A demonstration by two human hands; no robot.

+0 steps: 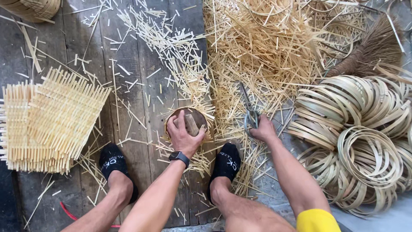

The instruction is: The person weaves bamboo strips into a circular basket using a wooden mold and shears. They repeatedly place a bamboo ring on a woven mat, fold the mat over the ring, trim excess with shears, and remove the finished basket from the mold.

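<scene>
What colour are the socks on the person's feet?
Black socks with pale lettering on top, seen clearly in the head view.
</scene>
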